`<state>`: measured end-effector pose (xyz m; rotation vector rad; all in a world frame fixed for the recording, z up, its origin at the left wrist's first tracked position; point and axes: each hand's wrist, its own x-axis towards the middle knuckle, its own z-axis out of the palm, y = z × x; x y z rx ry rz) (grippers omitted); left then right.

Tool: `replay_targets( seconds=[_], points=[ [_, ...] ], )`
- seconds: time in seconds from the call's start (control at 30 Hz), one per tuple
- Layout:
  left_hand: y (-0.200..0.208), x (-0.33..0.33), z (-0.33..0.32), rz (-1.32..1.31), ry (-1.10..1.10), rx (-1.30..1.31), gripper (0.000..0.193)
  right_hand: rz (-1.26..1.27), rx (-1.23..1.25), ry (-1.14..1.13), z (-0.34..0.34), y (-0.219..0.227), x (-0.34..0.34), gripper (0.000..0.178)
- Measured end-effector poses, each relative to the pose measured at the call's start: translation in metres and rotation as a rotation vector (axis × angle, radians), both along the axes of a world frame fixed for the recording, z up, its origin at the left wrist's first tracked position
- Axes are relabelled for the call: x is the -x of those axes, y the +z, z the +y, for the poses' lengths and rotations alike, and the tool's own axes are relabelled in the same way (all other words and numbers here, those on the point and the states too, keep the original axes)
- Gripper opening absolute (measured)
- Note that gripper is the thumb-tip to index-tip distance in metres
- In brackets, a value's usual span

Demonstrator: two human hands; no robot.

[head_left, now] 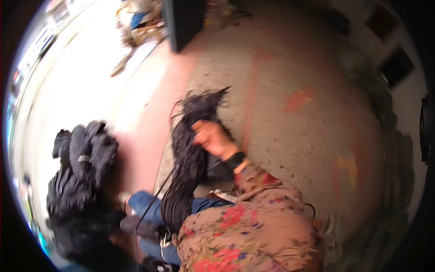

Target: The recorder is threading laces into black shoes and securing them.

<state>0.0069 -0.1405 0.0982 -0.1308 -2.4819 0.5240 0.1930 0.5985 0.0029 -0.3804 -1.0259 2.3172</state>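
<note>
My right hand (213, 138), with a black band at the wrist and a floral sleeve, is over a long bundle of thin black strands (183, 149). Its fingers look bent, but motion smears them, so whether they grip any strands is unclear. The bundle runs from a frayed far end on the floor back across my blue-trousered leg (147, 206). One loose black cord (165, 181) stretches beside it. Near my legs lies a short dark grey roll (144, 227). I cannot make out my left hand.
To the left stands a heap of tied black bundles (81, 167). A dark upright panel (181, 25) and a pile of mixed scraps (142, 22) are at the far side. Along the right lies dark green, crumpled material (389, 172). The concrete floor (281, 131) has reddish marks.
</note>
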Motion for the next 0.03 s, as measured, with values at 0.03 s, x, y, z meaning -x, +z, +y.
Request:
replay_targets(
  seconds=[0.03],
  points=[
    [0.0345, -0.0312, -0.0406, 0.076, 0.111, 0.008, 0.017, -0.067, 0.26, -0.116, 0.0032, 0.0307, -0.0044, 0.013]
  ],
)
